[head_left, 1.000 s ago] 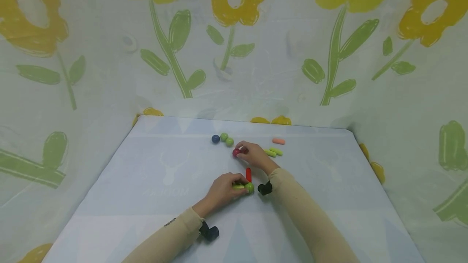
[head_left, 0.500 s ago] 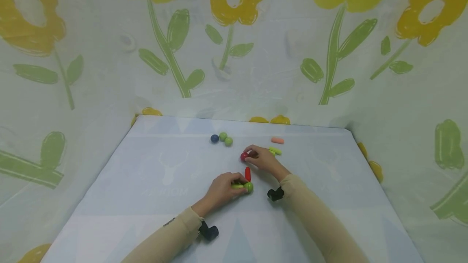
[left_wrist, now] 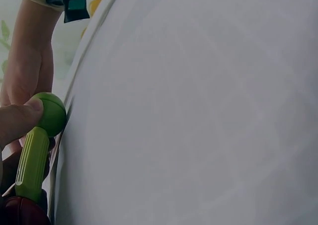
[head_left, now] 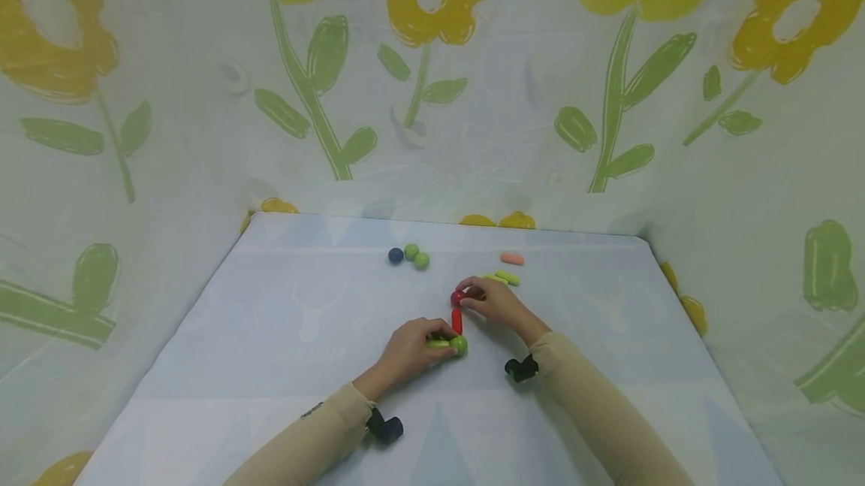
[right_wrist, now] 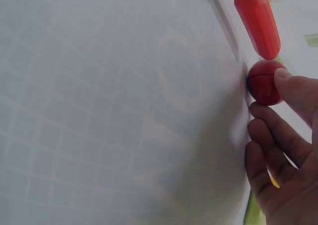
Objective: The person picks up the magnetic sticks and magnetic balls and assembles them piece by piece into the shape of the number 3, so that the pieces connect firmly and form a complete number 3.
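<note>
My left hand (head_left: pixel 408 347) pinches a green ball (head_left: pixel 459 345) between thumb and fingers near the table's middle. From that ball a yellow-green ribbed stick (left_wrist: pixel 32 163) runs back under the hand, and a dark red ball (left_wrist: pixel 21 212) sits at its other end in the left wrist view. A red stick (head_left: pixel 456 321) points away from the green ball, its near end at the ball. Just beyond its far end, my right hand (head_left: pixel 496 303) pinches a red ball (right_wrist: pixel 263 82) with the thumb. In the right wrist view a narrow gap seems to separate ball and stick.
Farther back on the white table (head_left: pixel 324 426) lie a dark blue ball (head_left: pixel 396 255) and two green balls (head_left: pixel 421 261). Yellow-green sticks (head_left: pixel 507 277) lie behind my right hand, with a salmon stick (head_left: pixel 512 258) beyond. A flowered curtain (head_left: pixel 500 133) stands around the table.
My right hand has brought the red ball nearer and rightward, up to the red stick's far end. My left hand stays in place, still holding the green ball.
</note>
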{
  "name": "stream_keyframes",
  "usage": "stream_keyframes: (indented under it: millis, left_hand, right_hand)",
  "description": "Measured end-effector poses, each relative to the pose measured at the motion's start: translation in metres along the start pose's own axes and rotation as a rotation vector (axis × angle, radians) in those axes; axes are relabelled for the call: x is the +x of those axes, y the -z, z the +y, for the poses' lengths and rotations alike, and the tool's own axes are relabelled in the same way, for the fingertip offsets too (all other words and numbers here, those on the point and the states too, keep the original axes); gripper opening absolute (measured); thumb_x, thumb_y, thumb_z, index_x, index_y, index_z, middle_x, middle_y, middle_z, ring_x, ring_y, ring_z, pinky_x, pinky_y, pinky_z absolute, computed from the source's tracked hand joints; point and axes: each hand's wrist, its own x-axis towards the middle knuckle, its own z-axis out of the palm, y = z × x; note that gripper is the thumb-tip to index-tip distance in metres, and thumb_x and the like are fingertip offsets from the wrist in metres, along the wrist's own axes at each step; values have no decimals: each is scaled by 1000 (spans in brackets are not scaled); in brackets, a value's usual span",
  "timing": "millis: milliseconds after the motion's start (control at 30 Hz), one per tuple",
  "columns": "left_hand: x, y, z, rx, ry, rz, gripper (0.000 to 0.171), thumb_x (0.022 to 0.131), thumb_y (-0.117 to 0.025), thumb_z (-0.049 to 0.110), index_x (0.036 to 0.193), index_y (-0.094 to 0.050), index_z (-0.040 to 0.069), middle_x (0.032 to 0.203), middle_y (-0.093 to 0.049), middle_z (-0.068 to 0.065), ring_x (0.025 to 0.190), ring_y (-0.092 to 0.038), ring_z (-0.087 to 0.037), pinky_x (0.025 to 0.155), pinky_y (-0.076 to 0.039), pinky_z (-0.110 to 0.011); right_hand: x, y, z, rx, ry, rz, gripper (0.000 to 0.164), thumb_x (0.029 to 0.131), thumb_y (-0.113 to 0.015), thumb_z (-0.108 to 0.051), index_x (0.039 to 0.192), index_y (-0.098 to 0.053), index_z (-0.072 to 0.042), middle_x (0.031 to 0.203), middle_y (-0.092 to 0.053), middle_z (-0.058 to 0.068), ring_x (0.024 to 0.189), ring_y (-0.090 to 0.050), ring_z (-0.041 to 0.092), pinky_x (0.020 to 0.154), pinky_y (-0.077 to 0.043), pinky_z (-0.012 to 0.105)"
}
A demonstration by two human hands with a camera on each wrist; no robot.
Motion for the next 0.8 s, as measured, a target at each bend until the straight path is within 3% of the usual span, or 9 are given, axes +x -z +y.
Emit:
stream_keyframes:
  millis: [367,800]
  left_hand:
    - [0,0,-2,-9,4,-11,20,84,-76,38,103,-72,31,96,-70,18,82,-55,-1,78,-46,-23]
    - [1,-2,-3,-6,-8,-1,21,84,-76,39,103,-72,32,97,-71,18,84,-57,-2,79,-48,-24]
  right_hand:
    - [-7,-2,4,26,55,2,22,93,-68,-24,115,-65,-27,105,-70,-3,98,-64,13,90,-53,37]
    - [-10,-4,3,25,53,16,23,92,-68,-27,115,-65,-28,105,-71,-2,98,-64,13,90,-52,38]
